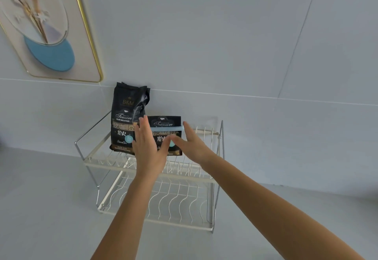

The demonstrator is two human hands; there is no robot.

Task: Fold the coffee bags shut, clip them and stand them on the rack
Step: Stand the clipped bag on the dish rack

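Note:
Two black coffee bags stand on the top tier of a cream wire rack. The left bag is tall, its top unfolded and without a clip. The right bag is shorter, its top folded down and held by a light blue clip across it. My left hand is flat with fingers straight, against the folded bag's left side. My right hand is spread at its right side, thumb across the bag's front. Whether either hand presses the bag I cannot tell.
The rack has two tiers and stands on a pale grey counter against a grey tiled wall. A gold-framed picture hangs on the wall at the upper left. The lower tier holds nothing.

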